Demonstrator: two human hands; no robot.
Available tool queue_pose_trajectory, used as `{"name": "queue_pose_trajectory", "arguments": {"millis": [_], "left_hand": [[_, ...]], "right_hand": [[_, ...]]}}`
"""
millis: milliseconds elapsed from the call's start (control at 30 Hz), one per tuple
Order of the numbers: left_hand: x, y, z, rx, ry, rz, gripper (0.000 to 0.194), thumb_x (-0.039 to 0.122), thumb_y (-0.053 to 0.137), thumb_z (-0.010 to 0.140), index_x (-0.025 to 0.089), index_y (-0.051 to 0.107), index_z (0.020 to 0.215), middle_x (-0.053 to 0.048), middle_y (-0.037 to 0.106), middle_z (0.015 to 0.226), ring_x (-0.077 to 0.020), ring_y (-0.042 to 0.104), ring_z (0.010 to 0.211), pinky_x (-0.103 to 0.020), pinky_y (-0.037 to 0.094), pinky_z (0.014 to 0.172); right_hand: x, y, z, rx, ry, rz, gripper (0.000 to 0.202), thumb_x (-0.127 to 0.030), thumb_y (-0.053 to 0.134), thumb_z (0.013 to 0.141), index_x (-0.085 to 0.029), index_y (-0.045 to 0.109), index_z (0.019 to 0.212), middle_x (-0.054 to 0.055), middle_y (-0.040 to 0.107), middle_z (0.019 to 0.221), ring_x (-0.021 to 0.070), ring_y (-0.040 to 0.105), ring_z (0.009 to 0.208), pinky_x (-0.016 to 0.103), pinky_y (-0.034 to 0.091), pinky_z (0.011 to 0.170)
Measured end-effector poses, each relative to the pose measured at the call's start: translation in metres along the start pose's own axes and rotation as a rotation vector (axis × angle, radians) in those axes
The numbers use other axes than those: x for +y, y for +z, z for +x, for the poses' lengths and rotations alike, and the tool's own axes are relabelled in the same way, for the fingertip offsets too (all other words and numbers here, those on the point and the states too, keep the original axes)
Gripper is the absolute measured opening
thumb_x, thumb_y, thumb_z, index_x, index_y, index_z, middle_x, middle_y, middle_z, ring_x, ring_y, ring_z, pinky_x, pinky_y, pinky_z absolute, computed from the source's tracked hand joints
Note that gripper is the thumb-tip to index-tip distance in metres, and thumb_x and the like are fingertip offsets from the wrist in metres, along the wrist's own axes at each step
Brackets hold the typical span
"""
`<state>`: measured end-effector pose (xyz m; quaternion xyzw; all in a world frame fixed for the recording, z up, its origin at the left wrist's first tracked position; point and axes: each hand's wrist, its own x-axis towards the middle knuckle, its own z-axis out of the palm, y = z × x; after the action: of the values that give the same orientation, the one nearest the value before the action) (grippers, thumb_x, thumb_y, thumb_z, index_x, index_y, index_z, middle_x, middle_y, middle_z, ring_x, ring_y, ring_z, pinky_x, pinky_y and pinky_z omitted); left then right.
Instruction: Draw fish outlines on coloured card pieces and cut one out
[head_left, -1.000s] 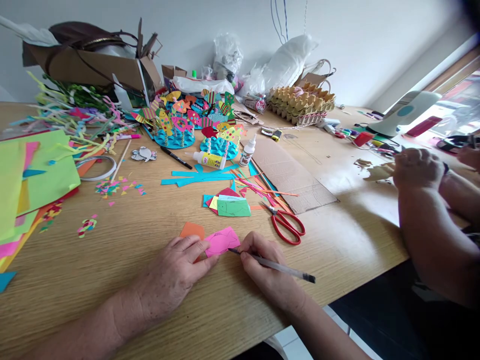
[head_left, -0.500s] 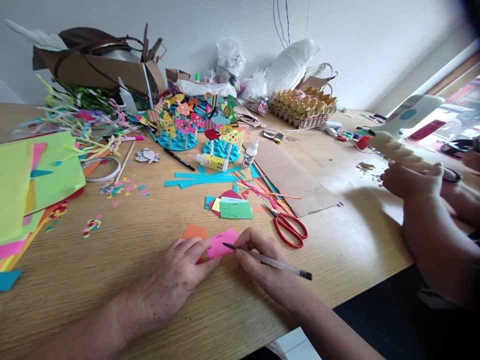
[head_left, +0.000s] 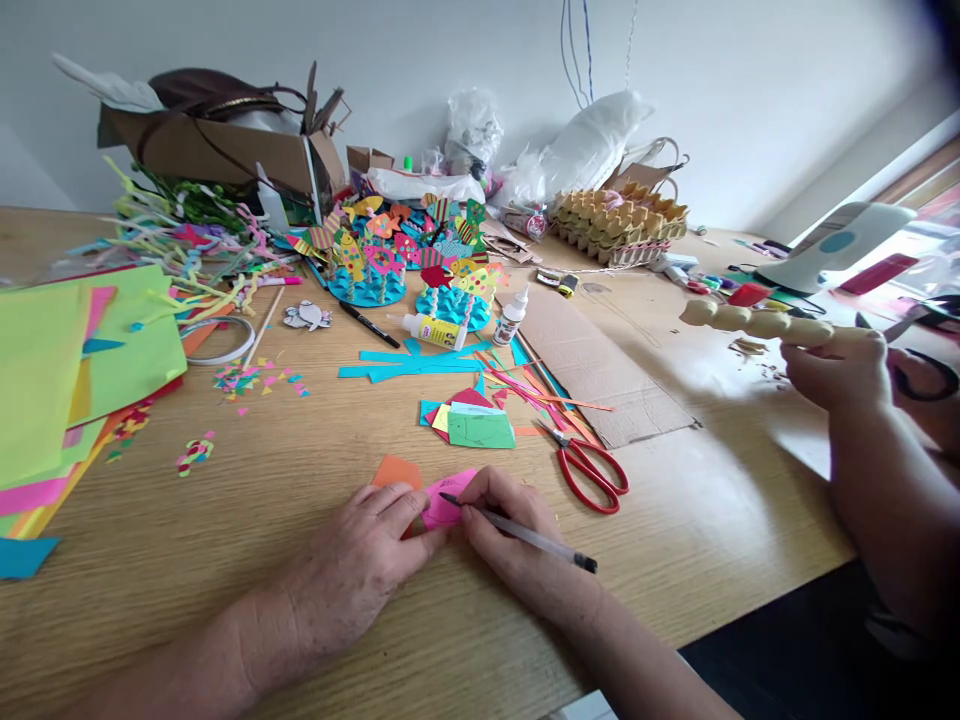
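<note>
My right hand pinches a black-tipped pen, its point resting on a small pink paper that bears drawn lines. Spread flat, my left hand presses the left edge of the pink paper and partly covers an orange paper piece. Just beyond lies a small pile of cut papers with a green piece on top, also marked with lines. Red-handled scissors lie open to the right of my right hand.
Glue bottles, a black marker, blue strips and cardboard lie beyond. Colourful paper fish stand on blue bases. Paper sheets are at left. At right, another person's hand holds a pale bumpy strip near a glue gun.
The view has shifted slightly left. My right hand has moved closer to my left, with the pen over the pink paper. The other person's strip is now lower and extends further left.
</note>
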<state>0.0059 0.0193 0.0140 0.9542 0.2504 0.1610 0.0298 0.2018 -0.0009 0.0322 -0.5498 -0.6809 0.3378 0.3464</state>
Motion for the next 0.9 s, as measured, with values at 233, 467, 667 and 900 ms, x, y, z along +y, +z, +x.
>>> {"name": "queue_pose_trajectory", "arguments": {"millis": [233, 467, 667, 900], "left_hand": [[0.0004, -0.0003, -0.0009, -0.021, -0.011, -0.026, 0.032, 0.011, 0.046, 0.092, 0.023, 0.057, 0.119, -0.007, 0.056, 0.103, -0.022, 0.051, 0.091, -0.036, 0.045, 0.077], [0.0009, -0.0024, 0.0004, -0.046, 0.0, -0.008, 0.031, 0.01, 0.05, 0.09, 0.022, 0.058, 0.118, -0.006, 0.056, 0.1, -0.0225, 0.052, 0.089, -0.036, 0.045, 0.075], [0.0005, -0.0014, 0.0004, -0.044, 0.0, 0.002, 0.03, 0.009, 0.048, 0.09, 0.02, 0.058, 0.116, -0.007, 0.056, 0.102, -0.0224, 0.052, 0.091, -0.037, 0.046, 0.078], [-0.0004, -0.001, -0.0011, -0.053, 0.013, -0.011, 0.031, 0.008, 0.041, 0.092, 0.02, 0.059, 0.114, -0.008, 0.057, 0.102, -0.0228, 0.052, 0.089, -0.037, 0.048, 0.075]], "right_hand": [[0.0006, 0.0015, 0.001, 0.005, 0.0, -0.009, 0.011, -0.01, 0.047, 0.071, -0.021, 0.048, 0.07, -0.007, 0.049, 0.054, 0.0097, 0.042, 0.047, 0.021, 0.034, 0.049], [0.002, 0.0028, 0.0009, 0.0, 0.006, -0.024, 0.011, -0.01, 0.046, 0.072, -0.021, 0.049, 0.07, -0.007, 0.05, 0.056, 0.01, 0.043, 0.049, 0.021, 0.035, 0.05], [0.003, 0.0038, 0.0012, 0.006, -0.01, -0.044, 0.011, -0.01, 0.045, 0.072, -0.021, 0.048, 0.071, -0.006, 0.05, 0.057, 0.0106, 0.044, 0.051, 0.022, 0.035, 0.052], [0.0024, 0.0004, -0.0012, -0.006, -0.03, -0.018, 0.012, -0.009, 0.044, 0.069, -0.022, 0.043, 0.066, -0.006, 0.045, 0.055, 0.0107, 0.041, 0.05, 0.022, 0.032, 0.051]]}}
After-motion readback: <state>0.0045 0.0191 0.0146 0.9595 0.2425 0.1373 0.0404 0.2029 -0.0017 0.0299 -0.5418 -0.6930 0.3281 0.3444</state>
